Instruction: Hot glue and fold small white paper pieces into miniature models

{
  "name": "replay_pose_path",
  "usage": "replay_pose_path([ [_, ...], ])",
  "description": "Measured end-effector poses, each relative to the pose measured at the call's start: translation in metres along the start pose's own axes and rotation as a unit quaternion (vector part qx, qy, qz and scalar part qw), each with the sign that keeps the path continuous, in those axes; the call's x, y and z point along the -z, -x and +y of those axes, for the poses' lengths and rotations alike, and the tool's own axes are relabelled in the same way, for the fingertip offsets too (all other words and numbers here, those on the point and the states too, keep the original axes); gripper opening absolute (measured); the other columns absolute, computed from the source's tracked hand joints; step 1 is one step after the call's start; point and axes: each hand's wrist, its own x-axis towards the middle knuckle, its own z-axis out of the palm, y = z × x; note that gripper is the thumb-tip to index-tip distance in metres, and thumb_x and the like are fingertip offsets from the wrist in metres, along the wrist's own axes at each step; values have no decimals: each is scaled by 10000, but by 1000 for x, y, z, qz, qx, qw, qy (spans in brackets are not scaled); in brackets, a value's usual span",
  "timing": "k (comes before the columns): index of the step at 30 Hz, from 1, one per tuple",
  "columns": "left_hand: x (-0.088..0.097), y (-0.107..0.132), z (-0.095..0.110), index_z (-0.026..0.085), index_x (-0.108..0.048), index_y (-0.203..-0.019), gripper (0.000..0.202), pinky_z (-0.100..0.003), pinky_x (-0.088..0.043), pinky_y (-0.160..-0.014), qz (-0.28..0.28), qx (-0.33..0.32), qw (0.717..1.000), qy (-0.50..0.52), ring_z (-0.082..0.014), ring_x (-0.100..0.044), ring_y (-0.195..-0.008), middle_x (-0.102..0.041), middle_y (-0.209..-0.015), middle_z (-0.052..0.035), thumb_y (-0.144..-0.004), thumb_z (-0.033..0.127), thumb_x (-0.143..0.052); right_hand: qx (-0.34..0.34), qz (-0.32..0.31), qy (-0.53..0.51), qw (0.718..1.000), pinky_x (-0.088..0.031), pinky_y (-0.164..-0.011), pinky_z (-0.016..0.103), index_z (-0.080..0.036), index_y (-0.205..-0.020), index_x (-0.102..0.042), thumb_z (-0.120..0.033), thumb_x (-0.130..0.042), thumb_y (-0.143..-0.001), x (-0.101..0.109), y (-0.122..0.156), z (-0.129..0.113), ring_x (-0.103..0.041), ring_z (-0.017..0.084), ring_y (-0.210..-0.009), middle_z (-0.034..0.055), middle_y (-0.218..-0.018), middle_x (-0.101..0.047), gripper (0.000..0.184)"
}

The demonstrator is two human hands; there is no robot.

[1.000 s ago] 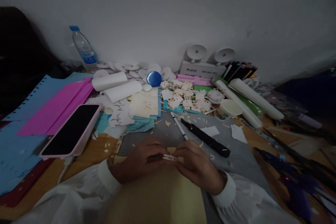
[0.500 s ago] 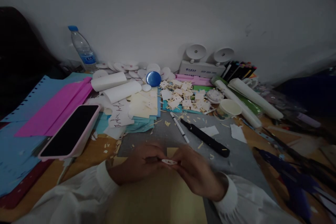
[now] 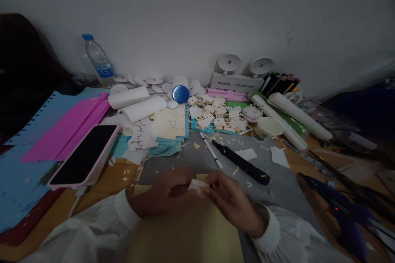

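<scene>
My left hand [image 3: 165, 193] and my right hand [image 3: 231, 201] meet at the near edge of the desk, fingers pinched together on a small pale paper piece [image 3: 197, 185]. Both wear white sleeves. Under them lies a tan sheet of card [image 3: 188, 234] on a grey cutting mat [image 3: 197, 158]. Just beyond my right hand lie a black craft knife [image 3: 243, 163] and a white pen [image 3: 210, 150]. A heap of small cut paper squares [image 3: 216, 116] sits further back.
A phone in a pink case [image 3: 83, 154] rests on blue and pink paper at left. White paper rolls [image 3: 135, 102], a water bottle [image 3: 97, 59], a blue badge [image 3: 180, 93], a paper cup [image 3: 268, 127], long white rolls [image 3: 293, 115] and markers [image 3: 279, 82] line the wall.
The paper piece between my fingers has turned from edge-on to showing its flat face. Both hands stay in the same spot, shifted only slightly.
</scene>
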Motion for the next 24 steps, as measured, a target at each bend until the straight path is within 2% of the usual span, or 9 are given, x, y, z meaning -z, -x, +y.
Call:
replay_pose_path([
  [2, 0, 0, -2, 166, -515, -702, 279, -221, -363, -548, -29, 29, 997, 59, -111, -444, -610, -471, -662, 21, -900, 359, -476, -11, -20, 9, 1000, -396, -576, 229, -197, -856, -552, -333, -504, -921, 0, 1, -1, -515, 122, -645, -7, -722, -558, 158],
  [4, 0, 1, -4, 168, -514, -702, 260, -225, -364, -548, -33, 71, 990, 119, -117, -451, -621, -478, -672, 16, -878, 357, -494, -11, -36, 14, 999, -408, -599, 236, -192, -905, -558, -329, -504, -919, 1, 2, 1, -529, 130, -678, 6, -760, -569, 147],
  [8, -1, 1, -6, 181, -517, -722, 195, -238, -395, -568, 13, 167, 963, 210, -140, -494, -648, -526, -686, 10, -825, 347, -517, 26, -39, 41, 998, -400, -623, 243, -196, -908, -557, -259, -482, -929, 2, 3, 5, -533, 135, -706, 10, -766, -573, 100],
  [11, 1, -3, -5, 176, -528, -728, 186, -240, -407, -594, 58, 200, 953, 218, -141, -506, -659, -541, -686, 14, -829, 329, -498, 55, -26, 68, 996, -377, -614, 245, -200, -819, -551, -217, -482, -930, 4, 1, 6, -512, 127, -659, -9, -699, -557, 131],
  [14, 4, -8, -3, 166, -544, -711, 216, -236, -389, -595, 67, 206, 964, 155, -135, -497, -654, -539, -677, 19, -850, 315, -473, 83, 3, 84, 993, -361, -600, 249, -199, -779, -540, -207, -493, -927, 7, -1, 4, -483, 118, -605, -25, -640, -531, 155],
  [18, 5, -12, -1, 174, -497, -623, 287, -227, -316, -526, 39, 202, 979, -6, -124, -443, -586, -467, -598, 37, -866, 326, -477, 128, 29, 100, 986, -363, -586, 256, -195, -770, -543, -219, -485, -930, 10, 0, -1, -485, 123, -594, -17, -629, -541, 172],
  [20, 4, -12, -1, 178, -473, -616, 312, -229, -308, -527, 21, 178, 982, -58, -124, -438, -584, -458, -596, 38, -883, 340, -470, 143, 16, 102, 984, -371, -576, 251, -194, -789, -557, -237, -468, -939, 10, 3, -4, -504, 120, -586, -12, -634, -567, 180],
  [24, 2, -12, -3, 175, -492, -684, 311, -249, -337, -594, -5, 102, 986, -135, -140, -480, -652, -528, -690, 11, -931, 341, -402, 175, -40, 96, 979, -391, -567, 224, -194, -847, -587, -284, -406, -968, 5, 12, -16, -573, 104, -592, -6, -655, -636, 235],
])
